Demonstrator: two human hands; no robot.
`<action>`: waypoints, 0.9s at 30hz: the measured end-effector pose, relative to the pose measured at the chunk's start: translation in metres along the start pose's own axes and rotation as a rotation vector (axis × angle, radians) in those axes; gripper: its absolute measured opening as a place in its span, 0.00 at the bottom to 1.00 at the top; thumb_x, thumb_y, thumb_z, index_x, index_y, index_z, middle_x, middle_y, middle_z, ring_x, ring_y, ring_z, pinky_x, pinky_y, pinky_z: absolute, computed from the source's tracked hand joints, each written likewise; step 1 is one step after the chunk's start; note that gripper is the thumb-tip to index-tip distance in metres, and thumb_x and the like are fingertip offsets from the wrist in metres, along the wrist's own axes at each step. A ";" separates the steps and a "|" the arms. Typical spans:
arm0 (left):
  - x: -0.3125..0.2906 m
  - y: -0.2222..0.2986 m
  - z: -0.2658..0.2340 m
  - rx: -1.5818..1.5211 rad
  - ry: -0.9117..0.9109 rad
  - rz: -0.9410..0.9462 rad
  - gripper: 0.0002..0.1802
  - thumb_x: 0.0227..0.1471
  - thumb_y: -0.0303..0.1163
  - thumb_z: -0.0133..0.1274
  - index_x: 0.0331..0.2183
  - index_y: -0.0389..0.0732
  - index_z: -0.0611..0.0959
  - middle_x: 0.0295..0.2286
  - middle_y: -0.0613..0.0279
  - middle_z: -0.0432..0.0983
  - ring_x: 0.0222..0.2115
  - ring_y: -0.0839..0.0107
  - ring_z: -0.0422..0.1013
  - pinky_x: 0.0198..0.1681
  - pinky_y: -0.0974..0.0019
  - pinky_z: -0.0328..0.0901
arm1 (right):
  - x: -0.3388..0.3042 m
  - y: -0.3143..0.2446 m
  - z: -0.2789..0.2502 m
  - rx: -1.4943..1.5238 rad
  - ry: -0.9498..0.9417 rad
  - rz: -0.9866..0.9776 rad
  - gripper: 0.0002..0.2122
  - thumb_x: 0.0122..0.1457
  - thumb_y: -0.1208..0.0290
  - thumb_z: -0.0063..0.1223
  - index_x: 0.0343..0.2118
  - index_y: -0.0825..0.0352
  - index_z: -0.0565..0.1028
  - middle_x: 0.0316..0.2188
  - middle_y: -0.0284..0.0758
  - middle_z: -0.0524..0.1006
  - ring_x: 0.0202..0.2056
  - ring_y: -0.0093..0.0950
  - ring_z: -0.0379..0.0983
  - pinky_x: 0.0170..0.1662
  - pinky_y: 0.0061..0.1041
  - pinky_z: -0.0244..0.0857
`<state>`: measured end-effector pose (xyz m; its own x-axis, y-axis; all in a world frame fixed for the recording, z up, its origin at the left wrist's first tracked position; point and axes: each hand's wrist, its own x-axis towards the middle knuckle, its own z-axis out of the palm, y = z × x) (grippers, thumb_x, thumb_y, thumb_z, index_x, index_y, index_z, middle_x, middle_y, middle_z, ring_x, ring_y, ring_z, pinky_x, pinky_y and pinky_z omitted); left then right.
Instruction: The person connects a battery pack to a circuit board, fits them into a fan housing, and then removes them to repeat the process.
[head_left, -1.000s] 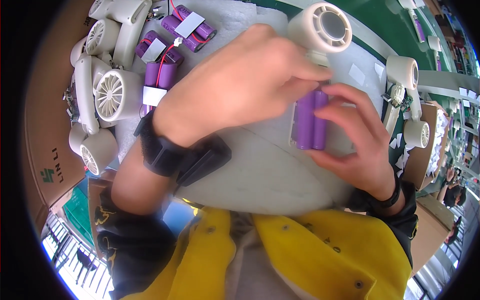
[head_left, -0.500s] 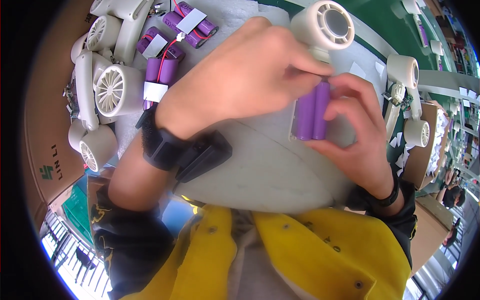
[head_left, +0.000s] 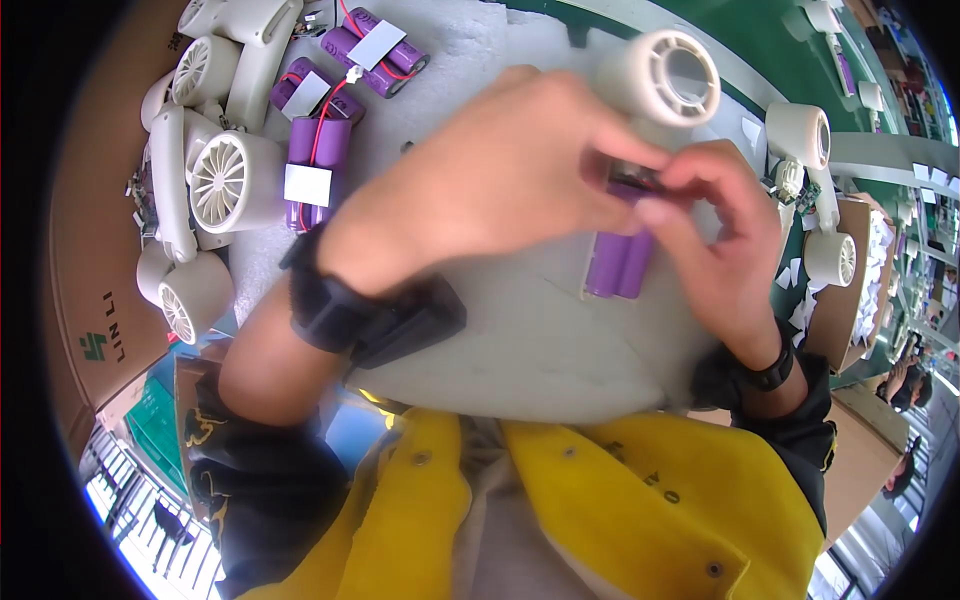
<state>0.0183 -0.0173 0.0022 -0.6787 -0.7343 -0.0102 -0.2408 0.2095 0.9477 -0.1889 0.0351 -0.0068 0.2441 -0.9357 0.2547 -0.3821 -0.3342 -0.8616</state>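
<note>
A cream handheld fan (head_left: 672,80) is held over the mat, its round head away from me. Two purple battery cells (head_left: 618,265) lie side by side in its open handle. My left hand (head_left: 510,165) is closed around the handle near the neck, its fingers partly hidden. At the upper end of the cells, my right hand (head_left: 730,235) has thumb and index finger closed together. What they pinch is hidden; a dark part shows between the two hands.
Purple battery packs (head_left: 318,145) with red wires and white pads lie at the upper left. Cream fan bodies (head_left: 235,180) are piled beside a cardboard box (head_left: 110,270). More fan parts (head_left: 800,135) and a box of white pieces (head_left: 850,290) stand at right.
My right hand has shifted from the side of the cells to their upper end, thumb and index closing there. The fan has tilted slightly, its head lower and further right.
</note>
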 end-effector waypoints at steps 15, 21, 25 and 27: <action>0.002 0.000 0.001 0.018 -0.028 0.016 0.24 0.42 0.22 0.65 0.45 0.41 0.84 0.29 0.55 0.83 0.28 0.78 0.76 0.35 0.72 0.70 | 0.005 -0.012 -0.013 -0.234 -0.203 -0.027 0.08 0.48 0.80 0.65 0.30 0.71 0.77 0.27 0.34 0.75 0.25 0.26 0.71 0.32 0.23 0.66; 0.001 -0.001 0.000 -0.001 -0.073 -0.030 0.24 0.42 0.21 0.65 0.46 0.41 0.84 0.30 0.54 0.83 0.28 0.75 0.78 0.35 0.71 0.71 | -0.008 -0.034 -0.017 -0.414 -0.343 -0.121 0.19 0.41 0.79 0.69 0.39 0.72 0.75 0.41 0.40 0.73 0.41 0.33 0.74 0.45 0.27 0.70; 0.000 -0.003 0.002 -0.027 -0.033 -0.012 0.24 0.43 0.21 0.64 0.45 0.41 0.84 0.31 0.54 0.83 0.29 0.75 0.78 0.36 0.70 0.72 | -0.015 -0.044 -0.006 -0.536 -0.349 -0.120 0.28 0.37 0.76 0.73 0.44 0.73 0.73 0.47 0.42 0.70 0.46 0.39 0.73 0.48 0.32 0.70; 0.000 -0.004 0.004 -0.027 -0.028 -0.011 0.23 0.43 0.21 0.64 0.45 0.40 0.84 0.33 0.53 0.83 0.29 0.74 0.78 0.36 0.70 0.72 | -0.019 -0.043 -0.002 -0.592 -0.343 -0.117 0.31 0.36 0.75 0.73 0.46 0.75 0.71 0.48 0.43 0.68 0.46 0.43 0.71 0.47 0.35 0.70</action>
<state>0.0172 -0.0155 -0.0030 -0.6956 -0.7179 -0.0292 -0.2300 0.1839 0.9557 -0.1786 0.0667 0.0265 0.5442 -0.8336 0.0940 -0.7342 -0.5275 -0.4274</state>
